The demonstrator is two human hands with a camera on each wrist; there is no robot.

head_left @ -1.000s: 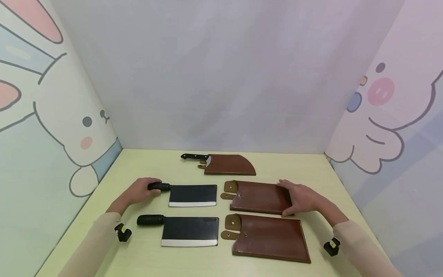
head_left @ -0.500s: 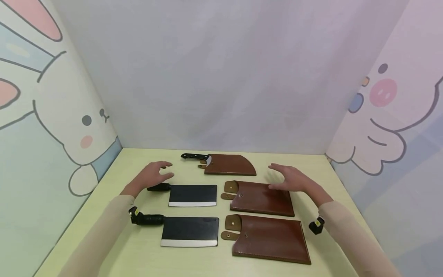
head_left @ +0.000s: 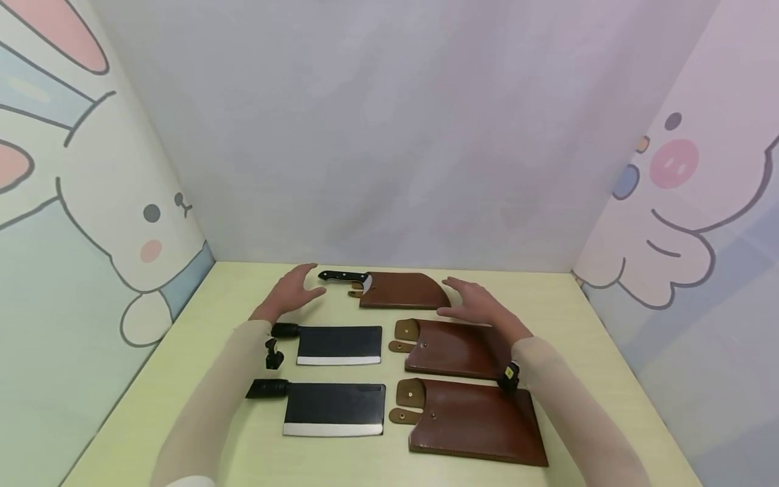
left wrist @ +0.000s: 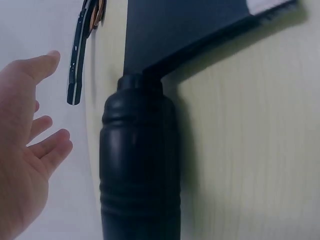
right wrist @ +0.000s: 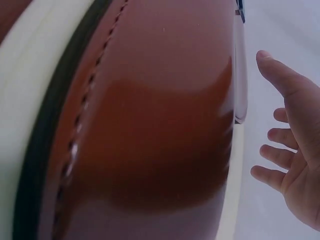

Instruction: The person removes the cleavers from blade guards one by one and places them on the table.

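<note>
At the back of the table a knife with a black riveted handle (head_left: 343, 276) sits in a brown leather sheath (head_left: 402, 291), a bit of blade showing. My left hand (head_left: 291, 292) is beside the handle's end, thumb and fingers apart, holding nothing. By the sheath's rounded right end is my right hand (head_left: 477, 302), its fingers spread and its palm bare. Contact with the sheath cannot be told in the head view. In the left wrist view a gap shows between the left hand (left wrist: 25, 130) and the knife handle (left wrist: 76, 60).
Two black cleavers, the farther cleaver (head_left: 339, 343) and the nearer cleaver (head_left: 335, 408), lie on the left. To their right lie a farther reddish-brown sheath (head_left: 456, 348) and a nearer sheath (head_left: 475, 423), with straps on their left ends. A grey wall (head_left: 389, 135) stands behind the table.
My left hand has left the farther cleaver's handle and moved back and right. My right hand has left the farther reddish-brown sheath and moved back and left. The knives and sheaths stay put.
</note>
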